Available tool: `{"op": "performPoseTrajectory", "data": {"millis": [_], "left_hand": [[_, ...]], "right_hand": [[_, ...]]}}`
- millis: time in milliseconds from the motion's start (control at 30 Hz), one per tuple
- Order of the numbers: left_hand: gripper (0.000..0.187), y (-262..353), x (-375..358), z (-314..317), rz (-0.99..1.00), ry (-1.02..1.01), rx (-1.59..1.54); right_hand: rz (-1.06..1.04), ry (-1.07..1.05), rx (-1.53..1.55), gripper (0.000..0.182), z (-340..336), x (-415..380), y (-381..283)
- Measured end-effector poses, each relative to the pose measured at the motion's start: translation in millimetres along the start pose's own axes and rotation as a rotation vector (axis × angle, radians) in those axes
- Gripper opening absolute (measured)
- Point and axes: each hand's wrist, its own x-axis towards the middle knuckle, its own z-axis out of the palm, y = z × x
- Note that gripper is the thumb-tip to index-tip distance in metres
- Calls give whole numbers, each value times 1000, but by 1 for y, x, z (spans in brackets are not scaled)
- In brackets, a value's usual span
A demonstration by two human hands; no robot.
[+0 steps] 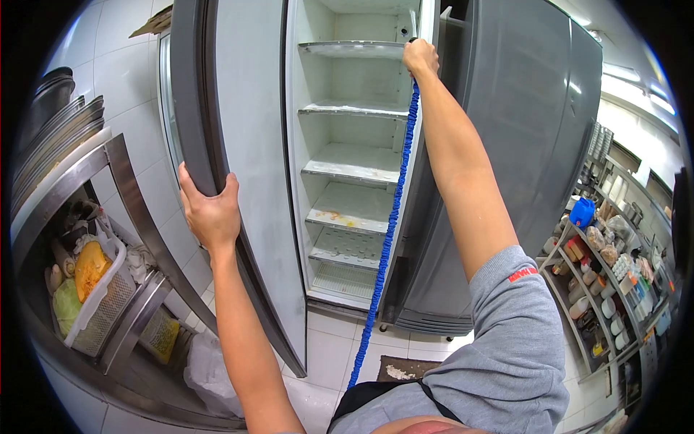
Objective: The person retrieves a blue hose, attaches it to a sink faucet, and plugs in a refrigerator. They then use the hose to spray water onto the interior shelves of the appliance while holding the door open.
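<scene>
My left hand (212, 210) grips the outer edge of the open fridge door (253, 145), thumb and fingers on either side of it. My right hand (421, 58) is raised and closed at the upper right of the fridge opening, around the top end of a blue crinkled hose (392, 217). A thin light tip sticks up above that fist. The hose hangs down past the shelves to my waist. Inside the tall fridge, several shelves (352, 160) show whitish residue, and one has yellow-brown stains (336, 217).
At left, a steel rack (130, 173) holds stacked trays (61, 141) and a white basket (108, 304) of produce. A closed grey fridge door (524, 145) stands at right, with crowded shelves (614, 289) beyond. A dark mat (405, 367) lies on the tiled floor.
</scene>
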Motion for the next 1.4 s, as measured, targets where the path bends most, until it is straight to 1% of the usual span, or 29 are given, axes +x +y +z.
{"op": "performPoseTrajectory", "data": {"millis": [167,267,367,467,633,800,867,933,1000,1067,1167,1267,1367,1400], "left_hand": [[76,-8,1,5,55,57,-32],[76,-7,1,5,54,59,-20],[76,-5,1,3,35,38,-19],[76,-4,1,3,36,37,-47],[77,-7,0,5,44,42,-37],[77,-8,1,5,57,39,-33],[78,-5,0,4,26,16,-44],[78,-4,0,4,29,17,-44],[78,-5,0,5,33,17,-45],[73,-8,-1,7,95,74,12],[73,-9,0,7,100,79,17],[78,-6,0,5,49,34,-48],[77,-4,0,4,16,17,-59],[77,-5,0,5,17,15,-59]], "right_hand": [[-1,0,-11,32,-3,-2,-2],[-2,-28,-9,32,-2,0,-2],[-42,-22,-31,34,1,-1,-4],[-59,-61,-24,34,2,-1,-7],[-153,-68,-53,34,12,2,-7],[-159,-94,-59,33,17,1,-9],[-163,-107,-63,33,20,3,-7],[-315,23,-140,38,24,2,-4],[-308,21,-144,38,23,1,-3],[-302,18,-148,37,21,2,-3],[-273,45,-169,37,20,5,0],[-252,42,-167,37,20,6,4],[-257,41,-173,37,14,3,4],[-215,-14,-133,33,12,2,3]]}}
